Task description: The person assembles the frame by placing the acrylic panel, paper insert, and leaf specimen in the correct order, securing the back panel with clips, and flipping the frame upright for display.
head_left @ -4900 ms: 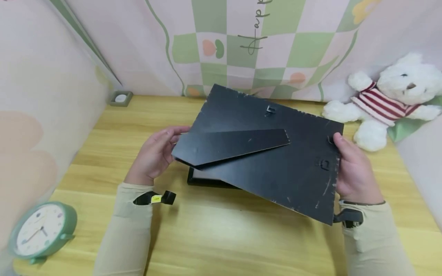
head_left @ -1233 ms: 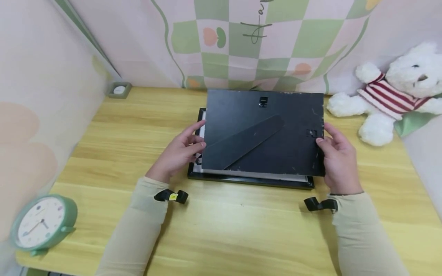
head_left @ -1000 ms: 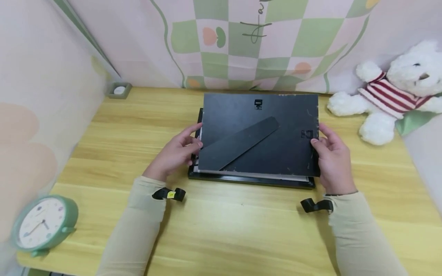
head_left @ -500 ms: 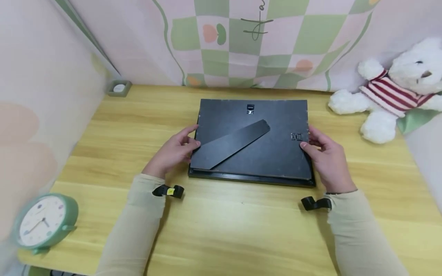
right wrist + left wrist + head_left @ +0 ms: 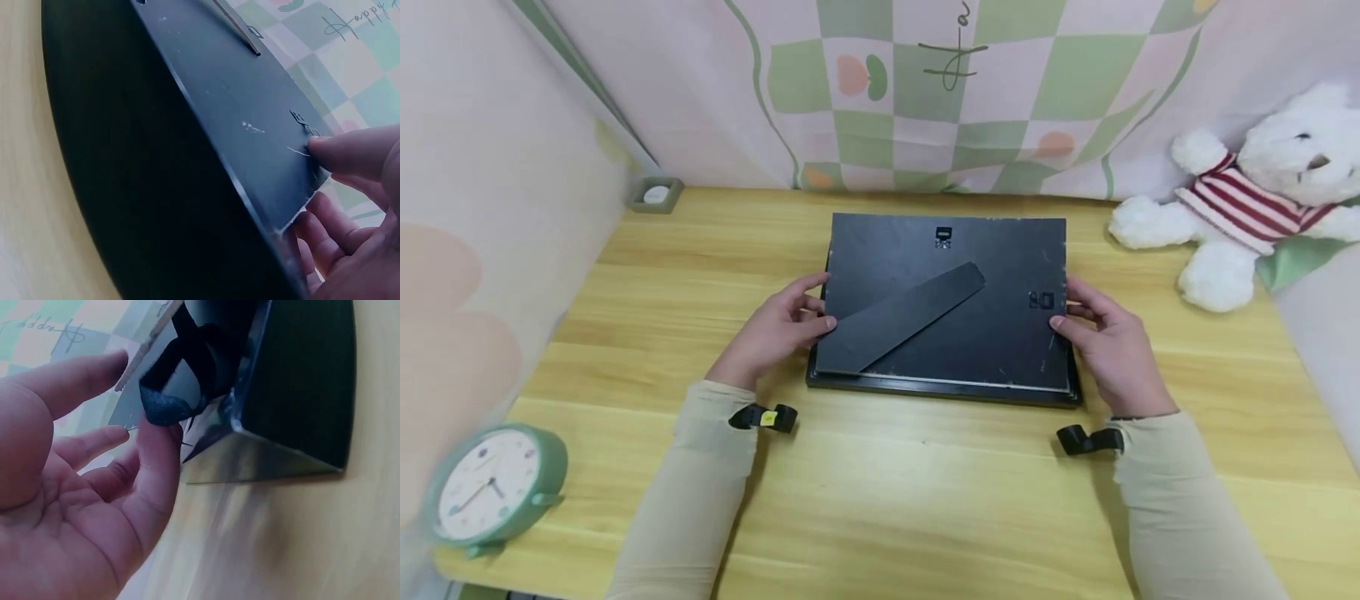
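A black picture-frame backing board with a fold-out stand leg and small metal hangers lies over the black picture frame, whose front rim shows below it. My left hand holds the board's left edge, thumb at the edge and fingers bent beside the frame. In the left wrist view, a black strap loop hangs at a fingertip by the frame's corner. My right hand pinches the board's right edge, thumb on top near a hanger. The right wrist view shows the board's corner lifted slightly, fingers below it.
The wooden table carries a green alarm clock at front left and a small grey square holder at back left. A white plush bear in a striped shirt sits back right, before a checked curtain.
The board, earlier held tilted and raised, has come down and left over the frame, covering the pale inside. Both hands moved with it; over the last half second little has shifted.
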Demonstrator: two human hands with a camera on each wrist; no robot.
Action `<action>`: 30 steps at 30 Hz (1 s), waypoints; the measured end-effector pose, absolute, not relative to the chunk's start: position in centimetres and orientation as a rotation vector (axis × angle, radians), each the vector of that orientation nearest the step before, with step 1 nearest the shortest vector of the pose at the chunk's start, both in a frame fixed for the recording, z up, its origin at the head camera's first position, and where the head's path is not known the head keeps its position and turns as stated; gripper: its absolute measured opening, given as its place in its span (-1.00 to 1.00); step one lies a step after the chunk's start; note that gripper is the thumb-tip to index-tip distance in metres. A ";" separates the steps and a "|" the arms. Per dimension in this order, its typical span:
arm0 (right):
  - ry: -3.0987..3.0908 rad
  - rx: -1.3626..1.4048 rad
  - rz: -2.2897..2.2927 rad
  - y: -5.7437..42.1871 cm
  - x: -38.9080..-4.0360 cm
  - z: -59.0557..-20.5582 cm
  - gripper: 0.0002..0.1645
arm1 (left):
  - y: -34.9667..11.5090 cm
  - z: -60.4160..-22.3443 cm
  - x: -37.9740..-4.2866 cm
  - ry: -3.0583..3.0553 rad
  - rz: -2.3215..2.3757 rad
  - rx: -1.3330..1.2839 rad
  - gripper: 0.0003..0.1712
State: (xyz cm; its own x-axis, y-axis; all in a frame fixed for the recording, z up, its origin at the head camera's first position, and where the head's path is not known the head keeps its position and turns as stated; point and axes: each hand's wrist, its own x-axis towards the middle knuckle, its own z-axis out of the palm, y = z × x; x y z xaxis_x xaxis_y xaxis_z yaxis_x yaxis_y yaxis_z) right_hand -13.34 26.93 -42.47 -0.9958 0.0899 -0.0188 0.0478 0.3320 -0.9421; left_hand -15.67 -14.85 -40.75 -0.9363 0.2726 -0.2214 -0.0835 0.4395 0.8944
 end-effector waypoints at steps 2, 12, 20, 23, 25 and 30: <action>-2.538 -0.137 1.804 27.0 -13.4 -42.5 -0.29 | -14.9 -40.8 -15.7 2.360 1.496 0.167 -0.19; -2.641 -0.125 1.753 27.3 -13.4 -43.1 -0.27 | -14.9 -40.6 -15.5 2.385 1.413 0.161 -0.18; -2.697 -0.137 1.738 27.1 -13.5 -43.1 -0.27 | -14.6 -40.5 -15.4 2.428 1.379 0.155 -0.18; -2.719 -0.135 1.733 27.1 -13.6 -43.1 -0.27 | -14.5 -40.5 -15.4 2.447 1.372 0.130 -0.19; -2.723 -0.135 1.735 27.1 -13.6 -43.2 -0.26 | -14.3 -40.6 -15.5 2.465 1.368 0.123 -0.20; -2.713 -0.154 1.749 27.2 -13.7 -43.3 -0.25 | -14.0 -40.9 -15.6 2.513 1.345 0.126 -0.21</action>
State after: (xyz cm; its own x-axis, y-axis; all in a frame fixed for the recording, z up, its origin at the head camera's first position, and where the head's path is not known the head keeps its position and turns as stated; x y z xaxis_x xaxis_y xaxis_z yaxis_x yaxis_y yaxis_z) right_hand -13.68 27.23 -43.30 -0.9914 0.0310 -0.1268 0.1283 0.4108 -0.9027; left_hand -15.59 -13.99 -40.88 -0.9547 0.2106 -0.2103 -0.0581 0.5611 0.8257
